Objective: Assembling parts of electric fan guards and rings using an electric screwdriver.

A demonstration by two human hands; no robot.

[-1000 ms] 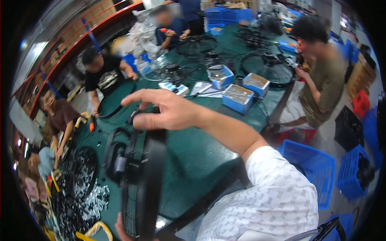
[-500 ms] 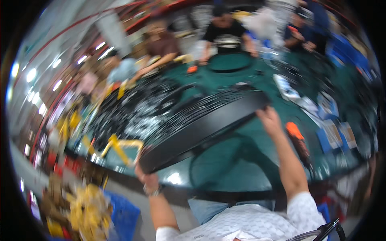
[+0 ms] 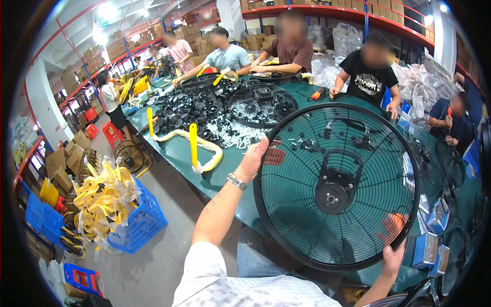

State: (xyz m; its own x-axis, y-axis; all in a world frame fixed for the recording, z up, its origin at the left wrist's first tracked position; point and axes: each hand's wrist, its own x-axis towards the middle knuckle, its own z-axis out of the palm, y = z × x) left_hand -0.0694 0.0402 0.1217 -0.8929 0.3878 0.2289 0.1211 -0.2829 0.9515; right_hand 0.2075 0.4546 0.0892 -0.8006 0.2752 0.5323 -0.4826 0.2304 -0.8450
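Observation:
I hold a large round black wire fan guard (image 3: 337,187) upright in front of me, its black hub near the middle. My left hand (image 3: 255,158) grips the guard's left rim, a metal watch on that wrist. My right hand (image 3: 394,250) holds the lower right rim, fingers showing through the wires. Behind the guard lies the green worktable (image 3: 225,169).
Piles of black and white fan parts (image 3: 204,110) and another wire guard (image 3: 261,105) cover the table. Several people work along its far side. A blue crate of yellow parts (image 3: 117,204) stands on the floor at left. Small blue boxes (image 3: 427,248) sit at right.
The guard was held nearly edge-on half a second ago; it now faces me upright. The view has swung and steadied, and both hands kept their grip on the rim.

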